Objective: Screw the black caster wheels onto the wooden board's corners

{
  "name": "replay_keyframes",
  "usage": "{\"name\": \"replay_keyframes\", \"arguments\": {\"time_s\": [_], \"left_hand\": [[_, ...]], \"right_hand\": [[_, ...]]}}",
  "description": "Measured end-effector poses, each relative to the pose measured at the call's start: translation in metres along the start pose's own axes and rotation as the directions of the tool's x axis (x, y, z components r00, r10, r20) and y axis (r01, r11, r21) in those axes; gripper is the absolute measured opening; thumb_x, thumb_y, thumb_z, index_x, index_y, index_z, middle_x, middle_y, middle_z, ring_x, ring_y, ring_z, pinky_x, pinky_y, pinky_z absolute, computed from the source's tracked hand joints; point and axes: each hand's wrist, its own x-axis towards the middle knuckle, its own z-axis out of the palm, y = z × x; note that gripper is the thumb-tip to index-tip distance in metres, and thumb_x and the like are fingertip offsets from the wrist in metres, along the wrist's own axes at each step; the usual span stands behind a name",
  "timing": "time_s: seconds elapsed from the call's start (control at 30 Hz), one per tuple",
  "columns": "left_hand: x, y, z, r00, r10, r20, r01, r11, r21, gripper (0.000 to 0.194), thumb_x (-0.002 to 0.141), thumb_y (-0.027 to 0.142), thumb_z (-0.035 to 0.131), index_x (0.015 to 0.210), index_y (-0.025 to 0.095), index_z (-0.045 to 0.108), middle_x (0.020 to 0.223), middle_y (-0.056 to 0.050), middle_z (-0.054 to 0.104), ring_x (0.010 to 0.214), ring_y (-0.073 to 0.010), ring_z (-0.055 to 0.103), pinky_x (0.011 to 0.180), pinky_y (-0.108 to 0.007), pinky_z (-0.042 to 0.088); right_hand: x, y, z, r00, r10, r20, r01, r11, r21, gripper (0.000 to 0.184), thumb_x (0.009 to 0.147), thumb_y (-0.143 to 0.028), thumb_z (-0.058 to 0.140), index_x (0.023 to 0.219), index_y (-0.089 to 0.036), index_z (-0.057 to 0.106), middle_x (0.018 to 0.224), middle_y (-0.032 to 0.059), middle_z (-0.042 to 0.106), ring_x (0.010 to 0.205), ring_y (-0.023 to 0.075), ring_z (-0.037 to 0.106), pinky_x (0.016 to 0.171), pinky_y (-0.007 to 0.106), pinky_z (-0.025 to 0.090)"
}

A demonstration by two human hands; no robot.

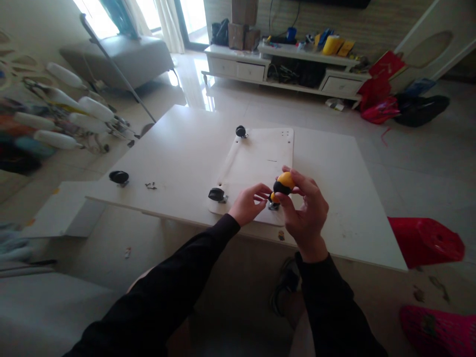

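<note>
In the head view my right hand grips a stubby screwdriver with a round yellow and black handle. Its lower end points down at a metal caster plate on the near right corner of a white board. My left hand reaches in from the left, thumb and fingertips closing by the screwdriver's lower end. What those fingertips pinch is hidden. Black casters sit on the board's near left corner and far left corner. The far right corner shows only small holes.
The board lies on a white table. A loose caster and several screws lie at the table's left. A red stool stands beyond the right edge. A white TV cabinet is at the back.
</note>
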Motion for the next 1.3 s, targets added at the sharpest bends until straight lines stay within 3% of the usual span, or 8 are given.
{"name": "replay_keyframes", "arguments": {"time_s": [0.37,0.5,0.77,0.9,1.07,1.2,1.3], "left_hand": [[-0.0009,0.0014,-0.0012,1.000,0.004,0.027,-0.004,1.000,0.017,0.026,0.083,0.000,0.062,0.099,0.017,0.074,0.095,-0.004,0.079,0.095,-0.0192,0.077,0.089,-0.034,0.066],[-0.0011,-0.0010,-0.0011,0.999,0.030,0.029,-0.031,0.999,0.033,0.026,0.081,0.001,0.064,0.099,0.016,0.075,0.103,-0.006,0.080,0.096,-0.0191,0.076,0.087,-0.034,0.066],[-0.0005,-0.0079,-0.0002,0.997,0.056,0.045,-0.056,0.998,0.003,0.027,0.081,-0.001,0.062,0.100,0.015,0.075,0.106,-0.007,0.077,0.095,-0.0178,0.075,0.086,-0.033,0.066],[-0.0006,-0.0071,-0.0003,0.998,0.055,0.035,-0.055,0.999,-0.001,0.030,0.081,-0.002,0.062,0.102,0.015,0.075,0.104,-0.006,0.077,0.095,-0.0171,0.075,0.086,-0.032,0.066],[-0.0012,-0.0060,-0.0005,0.998,0.046,0.047,-0.047,0.998,0.028,0.037,0.076,-0.005,0.059,0.103,0.015,0.075,0.108,-0.006,0.077,0.094,-0.0161,0.075,0.084,-0.029,0.064],[-0.0013,-0.0064,-0.0005,0.998,0.053,0.036,-0.054,0.998,0.030,0.039,0.075,-0.006,0.060,0.103,0.016,0.075,0.106,-0.005,0.077,0.093,-0.0155,0.074,0.082,-0.028,0.064],[-0.0016,-0.0049,-0.0015,0.997,0.067,0.044,-0.069,0.996,0.050,0.038,0.075,-0.006,0.062,0.102,0.016,0.077,0.106,-0.005,0.077,0.094,-0.0153,0.074,0.082,-0.027,0.063]], "right_hand": [[0.0070,0.0001,0.0002,1.000,-0.003,-0.026,0.003,1.000,0.022,0.059,0.092,-0.024,0.082,0.145,-0.037,0.062,0.127,0.0045,0.071,0.119,0.0236,0.072,0.096,0.041,0.069],[0.0055,0.0002,0.0014,0.999,0.020,-0.025,-0.018,0.998,0.055,0.061,0.089,-0.022,0.084,0.143,-0.039,0.063,0.126,0.0037,0.070,0.117,0.0234,0.072,0.096,0.043,0.069],[-0.0002,0.0019,0.0047,0.984,0.154,0.089,-0.173,0.946,0.276,0.054,0.097,-0.016,0.071,0.145,-0.038,0.061,0.146,0.0069,0.066,0.134,0.0294,0.069,0.096,0.048,0.070],[0.0000,0.0028,0.0054,0.983,0.171,0.074,-0.185,0.945,0.269,0.056,0.094,-0.018,0.075,0.145,-0.039,0.061,0.145,0.0061,0.067,0.133,0.0290,0.070,0.093,0.045,0.070],[-0.0003,0.0031,0.0049,0.983,0.154,0.097,-0.173,0.956,0.239,0.054,0.101,-0.021,0.064,0.152,-0.037,0.056,0.151,0.0081,0.065,0.134,0.0296,0.069,0.106,0.053,0.064],[0.0013,0.0059,0.0037,0.994,0.108,0.016,-0.109,0.977,0.181,0.055,0.093,-0.018,0.074,0.144,-0.038,0.063,0.130,0.0060,0.069,0.120,0.0258,0.069,0.098,0.047,0.064],[0.0024,0.0079,0.0034,0.993,0.098,-0.070,-0.087,0.986,0.145,0.057,0.087,-0.021,0.083,0.138,-0.039,0.065,0.118,0.0040,0.062,0.108,0.0218,0.065,0.089,0.041,0.064]]}}
